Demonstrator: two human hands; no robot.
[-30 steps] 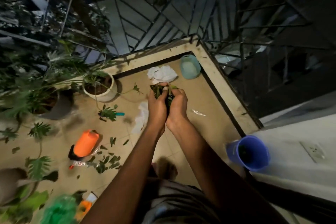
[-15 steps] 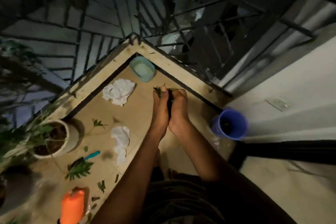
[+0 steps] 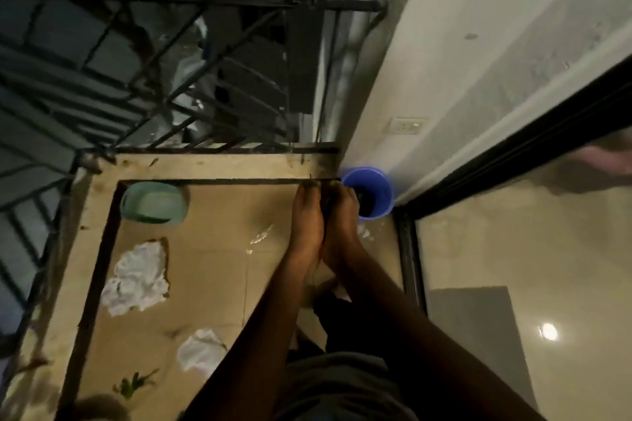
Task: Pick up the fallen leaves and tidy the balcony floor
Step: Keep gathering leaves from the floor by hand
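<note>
My left hand (image 3: 306, 215) and my right hand (image 3: 342, 215) are pressed together side by side, clasping a bunch of green leaves (image 3: 325, 196) between them. Only dark slivers of leaf show between the palms and at the fingertips. The hands hover just left of a blue bucket (image 3: 374, 184) that stands in the balcony corner by the white wall; its inside looks dark. A loose green leaf (image 3: 131, 383) lies on the tan floor at the lower left.
A teal basin (image 3: 154, 203) sits in the far left corner by the railing. Two crumpled white cloths (image 3: 138, 278) (image 3: 200, 349) and a clear plastic scrap (image 3: 260, 237) lie on the tiles. A black sliding-door frame (image 3: 410, 267) borders the right side.
My view has swung right, and both hands have carried the leaves across from mid-floor to the rim of the blue bucket. The plant pots and the orange bottle have left the frame.
</note>
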